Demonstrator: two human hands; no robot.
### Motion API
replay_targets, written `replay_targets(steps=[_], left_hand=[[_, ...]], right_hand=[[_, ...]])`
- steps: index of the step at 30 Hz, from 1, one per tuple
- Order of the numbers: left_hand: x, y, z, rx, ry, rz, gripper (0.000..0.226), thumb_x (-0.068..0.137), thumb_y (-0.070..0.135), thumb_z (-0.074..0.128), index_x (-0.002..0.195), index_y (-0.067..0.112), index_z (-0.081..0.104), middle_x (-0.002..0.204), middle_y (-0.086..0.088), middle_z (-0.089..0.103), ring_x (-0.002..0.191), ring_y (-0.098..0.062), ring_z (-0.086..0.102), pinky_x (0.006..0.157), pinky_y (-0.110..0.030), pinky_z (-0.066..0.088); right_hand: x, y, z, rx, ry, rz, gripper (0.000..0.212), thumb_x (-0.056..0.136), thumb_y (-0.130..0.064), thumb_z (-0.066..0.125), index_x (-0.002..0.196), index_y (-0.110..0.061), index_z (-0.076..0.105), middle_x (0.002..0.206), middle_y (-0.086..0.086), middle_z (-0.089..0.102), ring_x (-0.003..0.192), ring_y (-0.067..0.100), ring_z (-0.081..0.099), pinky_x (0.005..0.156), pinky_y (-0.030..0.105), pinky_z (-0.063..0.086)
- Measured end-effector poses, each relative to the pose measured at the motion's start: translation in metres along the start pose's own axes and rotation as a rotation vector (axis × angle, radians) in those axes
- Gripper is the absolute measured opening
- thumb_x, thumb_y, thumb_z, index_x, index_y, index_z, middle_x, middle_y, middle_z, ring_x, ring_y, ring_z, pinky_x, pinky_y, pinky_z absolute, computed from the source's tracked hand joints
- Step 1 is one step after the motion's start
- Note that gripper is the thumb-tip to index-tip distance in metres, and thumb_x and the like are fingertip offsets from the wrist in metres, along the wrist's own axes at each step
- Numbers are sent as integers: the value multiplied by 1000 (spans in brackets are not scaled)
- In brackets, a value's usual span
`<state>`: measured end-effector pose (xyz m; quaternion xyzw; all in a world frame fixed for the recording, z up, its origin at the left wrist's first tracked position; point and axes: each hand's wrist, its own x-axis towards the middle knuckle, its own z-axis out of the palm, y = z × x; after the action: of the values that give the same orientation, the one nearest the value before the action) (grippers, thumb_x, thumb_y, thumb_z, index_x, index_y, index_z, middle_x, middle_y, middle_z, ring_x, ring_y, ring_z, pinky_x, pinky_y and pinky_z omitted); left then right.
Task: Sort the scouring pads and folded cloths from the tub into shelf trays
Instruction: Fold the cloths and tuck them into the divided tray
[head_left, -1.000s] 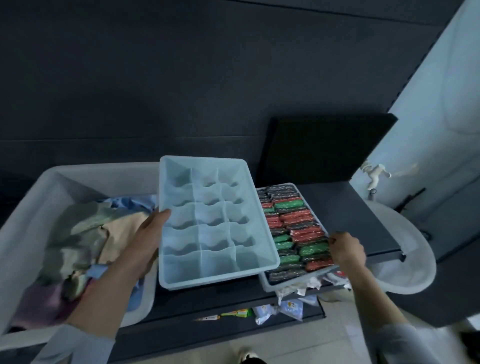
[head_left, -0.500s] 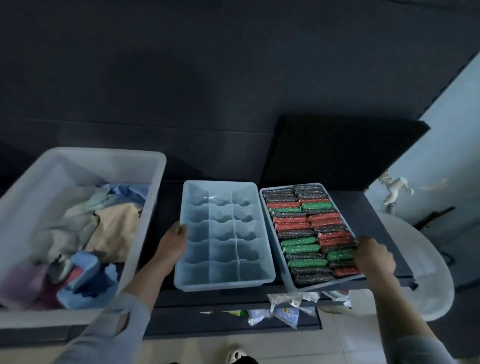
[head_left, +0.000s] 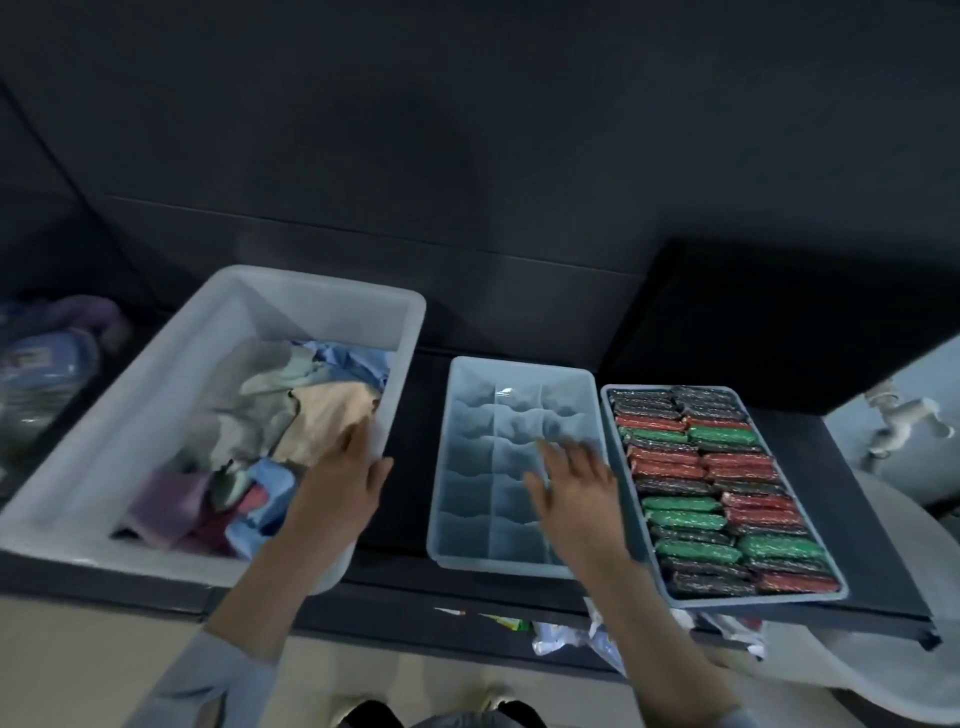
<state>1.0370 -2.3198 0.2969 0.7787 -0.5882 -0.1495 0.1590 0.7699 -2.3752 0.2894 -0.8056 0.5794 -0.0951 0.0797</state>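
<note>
In the head view, crumpled pastel cloths (head_left: 291, 421) are seen in the white plastic tub (head_left: 171, 374) on the dark table (head_left: 841, 525). The left hand (head_left: 340, 486) lies spread at the tub's right rim. The right hand (head_left: 574, 486), blurred but seemingly spread, hovers over the empty pale-blue divided tray (head_left: 467, 540). Red, green and black scouring pads (head_left: 706, 488) fill the grey tray (head_left: 644, 535) just beside.

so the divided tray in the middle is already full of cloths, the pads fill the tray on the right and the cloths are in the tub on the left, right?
Not quite. In the head view the divided tray in the middle is empty; its compartments hold nothing. The rest stands: the pads fill the right tray and the cloths are in the tub on the left.
</note>
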Motion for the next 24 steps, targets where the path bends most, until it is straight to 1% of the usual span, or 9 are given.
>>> replay_targets(steps=[4, 8, 12, 15, 16, 18, 20, 21, 24], left_hand=[[-14, 8, -2, -288, -87, -92, 58, 104, 22, 35, 155, 13, 10, 142, -26, 46, 126, -40, 48, 101, -39, 39], [-1, 17, 6, -372, -58, -61, 60, 104, 17, 31, 155, 10, 1, 157, -17, 27, 136, -32, 38, 108, -34, 31], [4, 23, 6, -391, -140, -50, 63, 105, 23, 31, 155, 12, -5, 158, -16, 24, 133, -32, 42, 102, -35, 36], [17, 0, -5, -202, -10, 122, 49, 104, 24, 35, 149, 9, 29, 135, -17, 53, 116, -32, 54, 99, -39, 44], [27, -11, -9, -139, 97, 174, 41, 102, 20, 40, 141, 8, 42, 129, -16, 57, 116, -30, 54, 101, -40, 44], [51, -29, -24, -30, 165, 198, 43, 98, 11, 48, 140, 7, 42, 140, -15, 49, 131, -30, 43, 115, -39, 34], [76, -44, -34, 78, -24, 199, 63, 98, 16, 52, 152, 9, 20, 154, -13, 32, 145, -31, 25, 120, -36, 15], [88, -48, -38, 143, -132, 214, 71, 96, 22, 57, 153, 12, 18, 153, -12, 35, 143, -32, 28, 119, -36, 17], [112, -54, -58, 132, -232, 317, 43, 87, 39, 63, 124, 16, 61, 121, -6, 65, 115, -31, 56, 96, -35, 41]], right_hand=[[-6, -23, 37, 44, -309, 104, 52, 100, -55, 26, 149, -38, 25, 159, -1, 23, 148, 34, 10, 118, 54, 17], [-1, -27, 42, 44, -244, -22, 49, 102, -40, 37, 150, -28, 33, 147, 0, 46, 140, 19, 38, 123, 43, 1], [8, -34, 50, 67, -197, -65, 48, 99, -30, 50, 146, -22, 43, 136, 5, 58, 133, 19, 48, 123, 41, 5], [15, -47, 51, 90, -196, -65, 45, 98, -25, 52, 142, -25, 48, 129, 3, 64, 131, 18, 49, 122, 33, 8], [18, -52, 49, 82, -209, -45, 45, 98, -23, 49, 143, -27, 46, 130, 2, 63, 133, 17, 47, 122, 32, 10], [22, -62, 42, 58, -172, 28, 46, 99, -23, 45, 145, -27, 41, 136, 4, 58, 136, 23, 40, 119, 36, 23], [27, -78, 31, 61, -69, 84, 47, 100, -24, 45, 146, -24, 41, 136, 6, 56, 133, 29, 42, 110, 40, 36], [31, -87, 24, 79, -18, 89, 46, 99, -23, 47, 145, -23, 42, 133, 6, 58, 129, 29, 45, 106, 40, 40], [49, -108, 7, 191, 118, 57, 43, 97, -20, 54, 140, -21, 51, 124, 7, 64, 118, 30, 55, 98, 40, 46]])
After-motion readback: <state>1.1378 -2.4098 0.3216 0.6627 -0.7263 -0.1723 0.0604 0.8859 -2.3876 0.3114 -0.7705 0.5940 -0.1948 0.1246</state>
